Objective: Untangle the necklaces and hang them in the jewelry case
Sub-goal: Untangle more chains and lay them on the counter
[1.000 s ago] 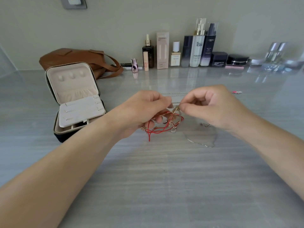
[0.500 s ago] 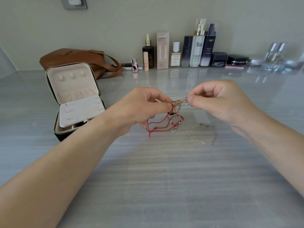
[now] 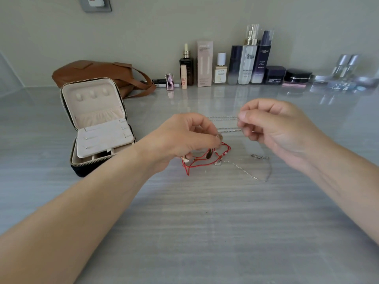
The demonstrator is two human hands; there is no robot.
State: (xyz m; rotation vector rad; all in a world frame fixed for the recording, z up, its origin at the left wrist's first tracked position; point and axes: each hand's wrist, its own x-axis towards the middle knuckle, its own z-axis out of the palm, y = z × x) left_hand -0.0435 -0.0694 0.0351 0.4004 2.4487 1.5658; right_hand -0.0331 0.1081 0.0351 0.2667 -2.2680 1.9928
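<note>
Red cord necklace tangle [image 3: 227, 148] pinched by left hand [image 3: 180, 138]; thin silver chain [image 3: 230, 131] held taut left-right, pinched by right hand [image 3: 276, 128].

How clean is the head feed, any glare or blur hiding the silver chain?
Head view: light is soft and even, no hard glare, though the glossy countertop mirrors the bottles at the back; the silver chain between the left hand and right hand is thin and faint against the grey; the far right corner is smeared and the wide lens bends the edges.
</note>
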